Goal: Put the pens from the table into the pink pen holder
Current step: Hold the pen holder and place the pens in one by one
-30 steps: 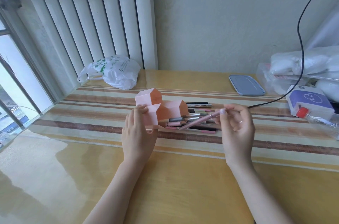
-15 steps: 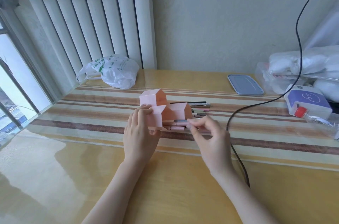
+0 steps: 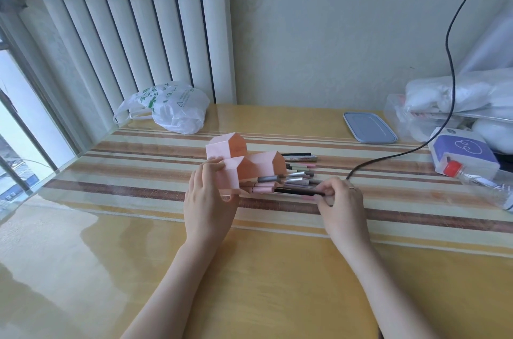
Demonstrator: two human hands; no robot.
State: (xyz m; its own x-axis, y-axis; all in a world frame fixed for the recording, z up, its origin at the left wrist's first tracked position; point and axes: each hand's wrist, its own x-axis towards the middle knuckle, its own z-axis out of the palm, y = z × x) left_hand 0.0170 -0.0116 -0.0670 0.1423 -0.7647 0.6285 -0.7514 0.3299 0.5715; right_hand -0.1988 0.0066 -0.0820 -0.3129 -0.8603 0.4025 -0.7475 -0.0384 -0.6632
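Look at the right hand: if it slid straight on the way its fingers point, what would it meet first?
The right hand, gripping a black pen, points left, so it would probably meet the pink pen holder first; depth is unclear.

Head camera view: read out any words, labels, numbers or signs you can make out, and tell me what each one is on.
White plastic bag: green printed characters and a small triangle sign with lines of text beside it, all too blurred to read.
Purple and white box: a white swirl emblem on the purple face and a small round mark near its far corner; no readable words.
Pens and pink pen holder: no legible text.
Nothing can be quoted as it reads.
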